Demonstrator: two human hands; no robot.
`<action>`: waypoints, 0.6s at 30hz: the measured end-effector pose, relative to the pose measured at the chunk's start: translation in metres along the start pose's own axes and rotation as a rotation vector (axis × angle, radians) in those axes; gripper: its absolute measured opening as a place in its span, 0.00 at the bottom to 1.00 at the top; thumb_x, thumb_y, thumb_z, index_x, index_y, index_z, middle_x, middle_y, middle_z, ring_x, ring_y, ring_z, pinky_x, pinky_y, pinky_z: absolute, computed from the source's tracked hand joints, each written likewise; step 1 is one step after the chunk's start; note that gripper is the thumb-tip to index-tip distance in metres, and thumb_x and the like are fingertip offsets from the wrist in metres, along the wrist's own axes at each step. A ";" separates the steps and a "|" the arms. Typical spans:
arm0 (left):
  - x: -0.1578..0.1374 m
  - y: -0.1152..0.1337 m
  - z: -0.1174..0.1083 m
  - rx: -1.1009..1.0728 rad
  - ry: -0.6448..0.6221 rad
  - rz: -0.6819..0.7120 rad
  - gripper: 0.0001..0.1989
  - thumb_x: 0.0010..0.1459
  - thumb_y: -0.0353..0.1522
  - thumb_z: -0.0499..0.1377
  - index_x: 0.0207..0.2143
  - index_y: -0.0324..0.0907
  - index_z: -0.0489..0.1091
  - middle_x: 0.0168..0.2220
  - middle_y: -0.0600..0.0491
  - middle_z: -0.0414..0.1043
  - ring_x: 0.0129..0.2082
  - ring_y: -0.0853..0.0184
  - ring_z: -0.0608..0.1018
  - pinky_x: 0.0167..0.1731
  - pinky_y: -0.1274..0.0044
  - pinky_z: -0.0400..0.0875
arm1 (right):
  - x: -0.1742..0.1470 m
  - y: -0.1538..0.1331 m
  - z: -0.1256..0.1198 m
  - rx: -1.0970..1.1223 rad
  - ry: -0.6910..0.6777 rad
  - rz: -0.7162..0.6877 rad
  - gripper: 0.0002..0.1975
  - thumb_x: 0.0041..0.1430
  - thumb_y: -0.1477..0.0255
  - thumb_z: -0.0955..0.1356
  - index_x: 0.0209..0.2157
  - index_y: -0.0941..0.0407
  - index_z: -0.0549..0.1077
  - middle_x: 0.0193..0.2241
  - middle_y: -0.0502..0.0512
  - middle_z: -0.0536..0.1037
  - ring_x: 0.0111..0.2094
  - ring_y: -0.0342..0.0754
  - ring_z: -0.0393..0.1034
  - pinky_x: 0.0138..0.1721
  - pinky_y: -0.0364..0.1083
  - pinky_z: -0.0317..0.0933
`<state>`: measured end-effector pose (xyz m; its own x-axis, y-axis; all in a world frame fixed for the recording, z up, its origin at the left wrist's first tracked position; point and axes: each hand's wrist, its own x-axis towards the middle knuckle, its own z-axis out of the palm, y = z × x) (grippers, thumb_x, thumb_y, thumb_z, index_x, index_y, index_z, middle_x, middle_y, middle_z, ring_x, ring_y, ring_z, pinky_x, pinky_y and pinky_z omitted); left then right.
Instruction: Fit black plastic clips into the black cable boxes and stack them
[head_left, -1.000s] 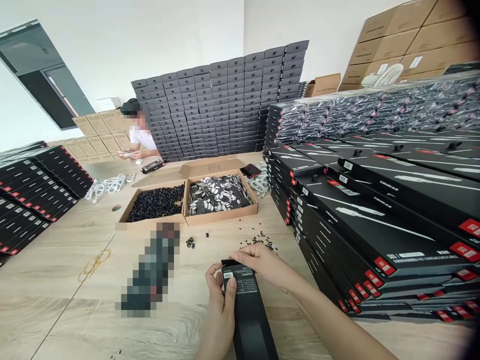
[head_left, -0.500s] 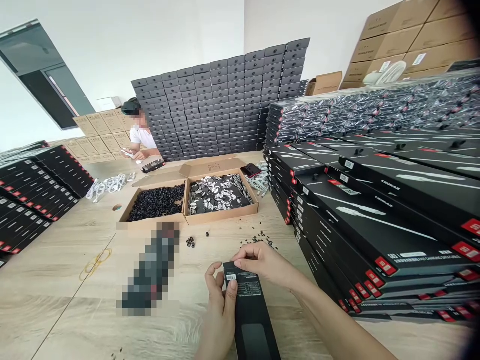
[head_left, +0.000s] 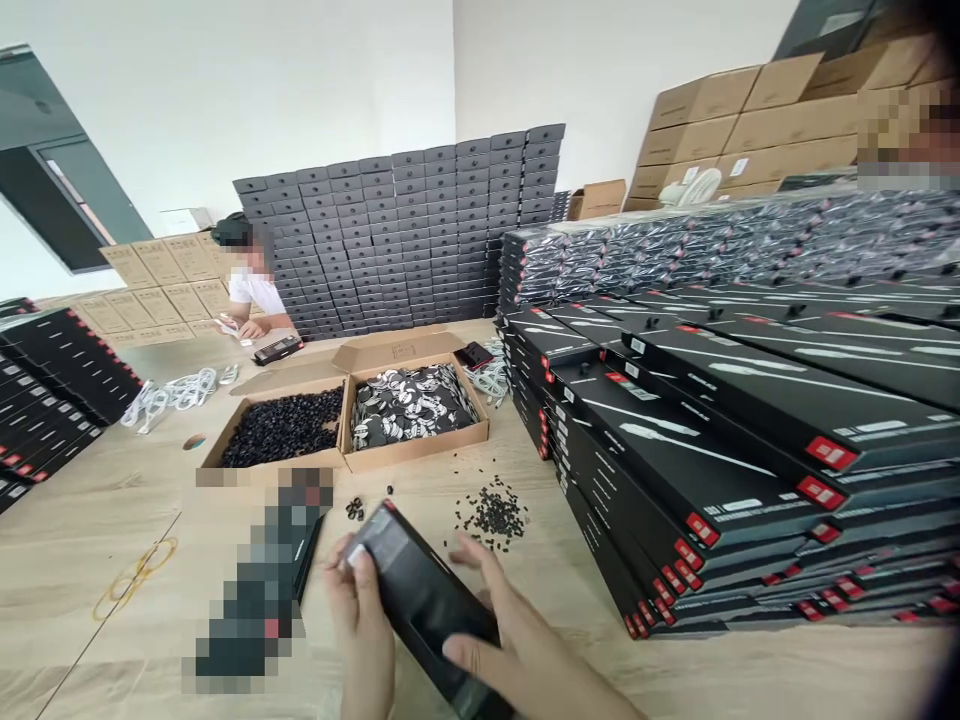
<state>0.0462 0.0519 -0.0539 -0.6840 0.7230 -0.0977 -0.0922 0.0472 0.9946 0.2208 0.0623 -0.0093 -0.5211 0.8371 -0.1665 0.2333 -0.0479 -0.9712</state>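
A long, slim black cardboard box (head_left: 427, 590) is tilted in front of me, its far end raised and pointing up-left. My left hand (head_left: 364, 600) grips its upper left side, the thumb lying over the face near a grey panel. Across the lower right part reaches my right hand (head_left: 517, 630). Its thumb rests on the box face and its fingers lie along the right edge, the index finger stretched out. Just beyond, small black pieces (head_left: 495, 510) are scattered on the wooden table (head_left: 420, 490). To the left lies another dark box (head_left: 304, 565), partly blurred by pixels.
Open cartons hold black clips (head_left: 285, 425) and dark-and-white flat pieces (head_left: 412, 405). High stacks of black boxes (head_left: 675, 440) border the right side. Yellow rubber bands (head_left: 135, 578) and white cables (head_left: 172, 393) lie left. A co-worker (head_left: 255, 290) sits behind the table.
The box has turned from its printed label side to another face and now leans left. My right hand has left the top end for the lower right side. The view has swung right.
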 end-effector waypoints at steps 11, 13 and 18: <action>-0.007 0.121 0.030 -0.457 -0.393 0.785 0.21 0.50 0.21 0.65 0.44 0.50 0.68 0.44 0.56 0.77 0.46 0.64 0.80 0.49 0.70 0.73 | -0.032 -0.020 -0.024 -0.495 1.079 -0.708 0.23 0.60 0.77 0.68 0.56 0.51 0.65 0.56 0.62 0.65 0.59 0.57 0.61 0.59 0.60 0.58; -0.016 0.135 0.061 -0.422 -0.604 1.017 0.24 0.51 0.17 0.60 0.45 0.52 0.67 0.47 0.56 0.78 0.51 0.61 0.78 0.59 0.56 0.64 | -0.036 -0.020 -0.022 -0.408 1.193 -0.823 0.20 0.59 0.80 0.68 0.51 0.51 0.66 0.52 0.61 0.67 0.53 0.54 0.66 0.55 0.58 0.63; -0.042 0.137 0.152 -0.058 -1.044 1.344 0.20 0.59 0.19 0.48 0.49 0.43 0.67 0.55 0.43 0.74 0.63 0.61 0.66 0.66 0.57 0.49 | -0.046 -0.012 -0.015 -0.337 1.348 -0.875 0.13 0.56 0.83 0.69 0.39 0.52 0.68 0.44 0.56 0.68 0.38 0.47 0.72 0.44 0.53 0.71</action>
<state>0.1722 0.1332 0.0913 0.4330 0.3418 0.8341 0.0713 -0.9354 0.3463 0.2540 0.0325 0.0127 0.4237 0.3948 0.8152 0.5216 0.6295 -0.5759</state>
